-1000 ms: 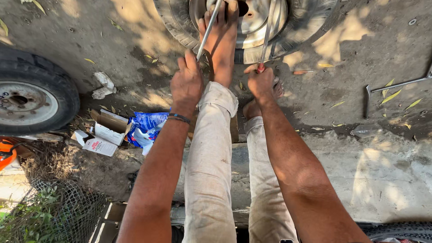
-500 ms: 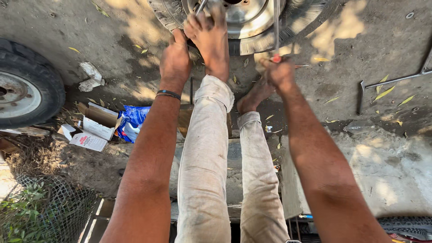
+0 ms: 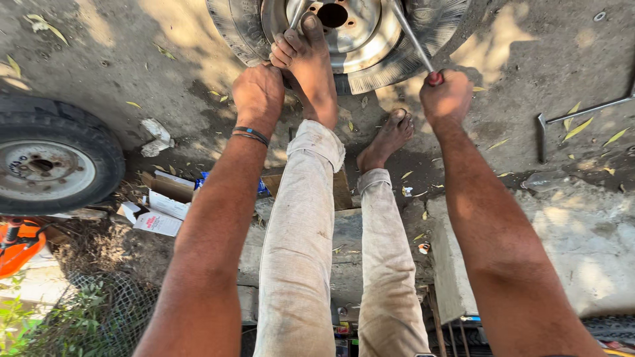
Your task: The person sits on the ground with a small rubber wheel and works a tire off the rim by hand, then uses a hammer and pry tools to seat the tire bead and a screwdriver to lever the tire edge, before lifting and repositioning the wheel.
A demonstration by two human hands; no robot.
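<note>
The left hand (image 3: 259, 92) is closed in a fist beside a bare foot (image 3: 311, 66) pressed on the steel rim (image 3: 357, 33) of a wheel (image 3: 423, 46) lying at twelve o'clock. The right hand (image 3: 446, 99) holds a red-tipped metal bar (image 3: 411, 36) in a tight grip, the bar reaching into the rim. A second tyre (image 3: 53, 155) lies at nine o'clock, torn boxes (image 3: 159, 208) near it, and a wrench (image 3: 582, 112) at three o'clock.
</note>
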